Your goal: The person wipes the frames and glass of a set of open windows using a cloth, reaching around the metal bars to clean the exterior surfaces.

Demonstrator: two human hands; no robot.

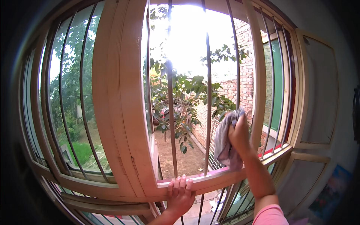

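Observation:
My right hand (239, 135) is closed around a grey cloth (225, 143), holding it up against the rightmost upright metal bar (237, 70) of the middle window opening. Much of the cloth hangs down below my fist, and the bar passes behind it. My left hand (181, 195) rests on the wooden cross rail (211, 182) under that opening, its fingers laid over the top edge. Two more bars stand to the left of the cloth, the nearer one (208, 98) and a farther one (170, 112).
A thick wooden post (121, 98) with hinges divides the middle opening from the glazed left window (76, 98). At right, a screened wooden shutter (317, 90) stands swung inward. Beyond the bars are leafy branches (185, 104), a brick wall (244, 64) and bare soil (182, 154).

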